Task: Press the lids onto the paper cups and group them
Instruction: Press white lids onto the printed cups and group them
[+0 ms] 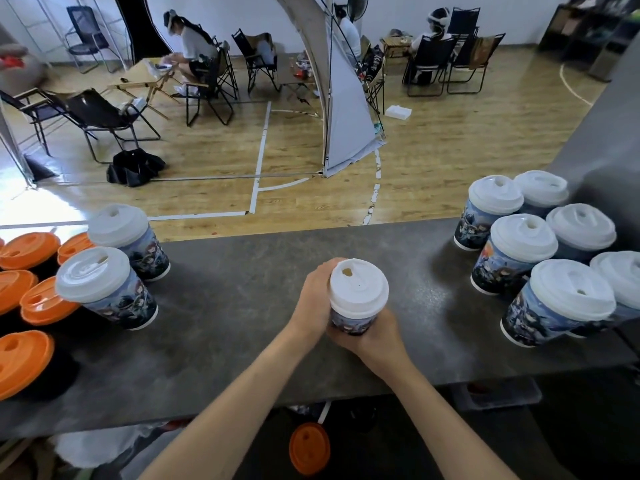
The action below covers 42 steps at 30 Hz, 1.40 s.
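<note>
Left hand, right hand hide cup base.

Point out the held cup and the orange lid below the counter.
held cup (358,292): head view, on its white lid.
orange lid (309,448): head view, middle of its top.

Person, 2 arms: bare along all that shows, forearm to wrist. Forearms slim and smooth, tapering toward the wrists. 2 hands: left hand bare; right hand bare. Nails and fine finger detail too blurred to tell.
</note>
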Each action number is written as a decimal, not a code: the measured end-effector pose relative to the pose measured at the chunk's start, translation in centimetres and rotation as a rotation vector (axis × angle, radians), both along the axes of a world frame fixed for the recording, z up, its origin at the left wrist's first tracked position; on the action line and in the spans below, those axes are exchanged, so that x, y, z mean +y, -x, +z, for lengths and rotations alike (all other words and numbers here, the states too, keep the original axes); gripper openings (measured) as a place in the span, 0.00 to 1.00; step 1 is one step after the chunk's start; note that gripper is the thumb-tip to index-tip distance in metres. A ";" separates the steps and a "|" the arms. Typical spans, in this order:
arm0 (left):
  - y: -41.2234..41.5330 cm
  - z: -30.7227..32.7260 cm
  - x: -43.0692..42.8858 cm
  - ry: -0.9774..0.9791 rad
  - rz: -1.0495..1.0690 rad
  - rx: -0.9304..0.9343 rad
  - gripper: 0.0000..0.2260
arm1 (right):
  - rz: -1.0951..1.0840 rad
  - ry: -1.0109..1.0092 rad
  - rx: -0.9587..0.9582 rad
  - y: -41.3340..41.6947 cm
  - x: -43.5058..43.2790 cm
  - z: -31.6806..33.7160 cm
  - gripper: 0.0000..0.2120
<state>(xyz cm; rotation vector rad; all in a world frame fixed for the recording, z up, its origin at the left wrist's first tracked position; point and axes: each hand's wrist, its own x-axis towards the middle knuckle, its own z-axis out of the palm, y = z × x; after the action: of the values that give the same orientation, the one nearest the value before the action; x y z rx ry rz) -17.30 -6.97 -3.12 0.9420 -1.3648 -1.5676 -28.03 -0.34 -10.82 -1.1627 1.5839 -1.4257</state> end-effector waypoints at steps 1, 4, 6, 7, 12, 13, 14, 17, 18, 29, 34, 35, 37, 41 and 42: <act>0.2 -0.6 0.5 0.032 0.066 0.036 0.18 | 0.000 0.012 -0.004 -0.1 0.0 0.2 0.45; 1.1 -1.9 1.8 0.040 0.198 0.089 0.18 | 0.014 0.034 -0.007 -0.1 0.0 0.4 0.45; 1.0 -1.0 1.3 -0.091 0.148 0.095 0.17 | 0.015 0.032 -0.024 0.0 0.1 0.4 0.44; 0.8 -0.3 0.8 -0.162 0.084 0.069 0.17 | 0.016 0.023 -0.025 0.1 0.1 0.4 0.42; 0.1 0.6 -0.8 -0.231 0.000 -0.006 0.16 | 0.007 0.019 0.007 -0.2 0.3 0.3 0.40; 0.2 0.2 -0.3 -0.156 0.045 0.039 0.17 | -0.005 0.032 -0.003 -0.1 0.2 0.3 0.42; 0.4 -0.2 0.5 -0.059 0.086 0.059 0.18 | -0.016 0.040 -0.008 -0.1 0.1 0.3 0.44; 1.2 -1.0 2.5 0.098 0.214 0.066 0.17 | -0.008 0.041 -0.005 -0.1 -0.1 0.4 0.41; 1.3 -0.9 2.4 0.074 0.200 0.058 0.17 | -0.006 0.038 -0.001 -0.1 -0.1 0.4 0.40; 0.2 0.2 0.4 0.000 0.170 0.056 0.16 | -0.012 0.063 0.002 -0.4 -0.1 0.2 0.44; 0.1 1.4 -0.4 -0.117 0.026 -0.044 0.21 | -0.028 0.055 0.037 0.0 -0.1 -0.1 0.42; -0.2 1.9 -0.8 -0.127 -0.050 -0.074 0.22 | -0.013 0.057 0.047 0.0 -0.1 -0.2 0.42; -0.6 2.0 -1.3 -0.079 -0.092 -0.086 0.23 | 0.011 0.063 0.051 -0.1 0.0 -0.3 0.41; 0.2 0.8 0.8 -0.002 0.108 0.034 0.17 | 0.005 0.054 0.007 -0.2 -0.3 -0.3 0.42; 0.5 0.4 1.3 0.000 0.143 0.056 0.16 | 0.000 0.046 -0.002 -0.1 -0.3 -0.5 0.42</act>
<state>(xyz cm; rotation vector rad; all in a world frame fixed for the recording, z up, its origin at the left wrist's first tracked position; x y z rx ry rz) -17.81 -5.71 -2.70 0.9669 -1.2311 -1.4747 -27.89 -0.64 -11.28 -1.1874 1.5569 -1.4705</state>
